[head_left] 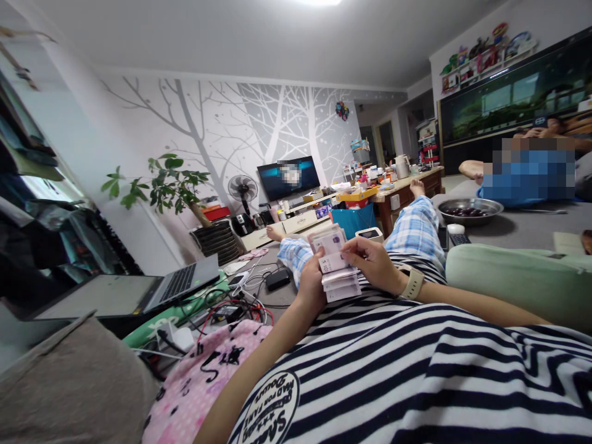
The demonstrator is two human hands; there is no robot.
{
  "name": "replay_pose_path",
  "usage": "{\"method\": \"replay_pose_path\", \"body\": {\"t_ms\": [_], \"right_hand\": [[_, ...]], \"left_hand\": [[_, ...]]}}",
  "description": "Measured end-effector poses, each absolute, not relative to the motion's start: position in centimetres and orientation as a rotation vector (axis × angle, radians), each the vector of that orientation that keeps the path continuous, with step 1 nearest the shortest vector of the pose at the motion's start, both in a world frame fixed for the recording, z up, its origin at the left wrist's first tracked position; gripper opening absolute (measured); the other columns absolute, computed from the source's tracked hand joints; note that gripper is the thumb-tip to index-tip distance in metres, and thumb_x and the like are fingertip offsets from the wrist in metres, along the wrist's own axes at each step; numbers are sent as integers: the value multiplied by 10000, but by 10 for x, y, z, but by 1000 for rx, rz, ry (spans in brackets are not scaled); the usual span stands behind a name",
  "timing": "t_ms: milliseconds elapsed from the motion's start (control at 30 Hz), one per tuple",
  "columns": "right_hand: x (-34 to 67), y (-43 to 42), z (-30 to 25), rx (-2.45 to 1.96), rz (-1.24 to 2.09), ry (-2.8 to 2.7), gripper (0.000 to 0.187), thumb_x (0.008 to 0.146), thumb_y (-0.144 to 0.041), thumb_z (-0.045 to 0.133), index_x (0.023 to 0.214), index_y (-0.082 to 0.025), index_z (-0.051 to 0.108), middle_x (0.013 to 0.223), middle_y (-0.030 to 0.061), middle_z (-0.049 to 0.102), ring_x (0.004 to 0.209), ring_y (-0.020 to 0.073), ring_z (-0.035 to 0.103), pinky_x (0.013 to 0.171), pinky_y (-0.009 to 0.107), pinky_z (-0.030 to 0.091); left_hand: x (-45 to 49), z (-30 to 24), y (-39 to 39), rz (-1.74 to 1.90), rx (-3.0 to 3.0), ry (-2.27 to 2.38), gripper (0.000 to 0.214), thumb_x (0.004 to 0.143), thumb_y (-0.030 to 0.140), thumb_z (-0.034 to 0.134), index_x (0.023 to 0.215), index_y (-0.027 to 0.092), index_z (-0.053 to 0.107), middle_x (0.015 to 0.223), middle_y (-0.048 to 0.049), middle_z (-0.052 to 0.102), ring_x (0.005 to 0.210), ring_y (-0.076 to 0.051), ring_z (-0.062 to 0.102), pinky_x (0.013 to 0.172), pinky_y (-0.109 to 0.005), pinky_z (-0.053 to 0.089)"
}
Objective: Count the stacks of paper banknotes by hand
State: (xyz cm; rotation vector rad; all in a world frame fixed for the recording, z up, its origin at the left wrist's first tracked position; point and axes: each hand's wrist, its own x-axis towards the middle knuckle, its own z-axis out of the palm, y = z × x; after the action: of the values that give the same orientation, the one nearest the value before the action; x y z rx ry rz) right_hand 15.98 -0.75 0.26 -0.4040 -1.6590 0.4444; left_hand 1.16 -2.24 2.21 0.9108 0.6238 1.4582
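A stack of banknotes (333, 262) is held in front of my striped shirt. My left hand (312, 280) wraps round the left side of the stack, thumb along its edge. My right hand (374, 262), with a pale watch (413, 282) on the wrist, pinches a note at the right edge between thumb and fingertips. Several notes are fanned out, some sticking up at the top and others hanging below. The figure 5 shows on the upper notes. The palm side of my left hand is hidden.
An open laptop (178, 283), tangled cables and a black box (278, 279) lie to the left. To the right are a green cushion (504, 271), a metal bowl (494, 210) of dark round things and another person (527, 172). A cluttered wooden table (407, 183) stands ahead.
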Motion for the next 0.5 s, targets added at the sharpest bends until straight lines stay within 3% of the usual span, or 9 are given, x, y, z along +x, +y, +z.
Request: {"method": "replay_pose_path", "body": {"t_ms": [500], "right_hand": [[160,-8,3,-385,436,-1663,179,888,-347,597,819,-181,602,727,-3,572,650,120,510,603,247,412]], "left_hand": [[9,18,-18,1458,971,634,258,724,310,701,911,136,667,837,-84,734,950,-287,691,862,-404,538]]}}
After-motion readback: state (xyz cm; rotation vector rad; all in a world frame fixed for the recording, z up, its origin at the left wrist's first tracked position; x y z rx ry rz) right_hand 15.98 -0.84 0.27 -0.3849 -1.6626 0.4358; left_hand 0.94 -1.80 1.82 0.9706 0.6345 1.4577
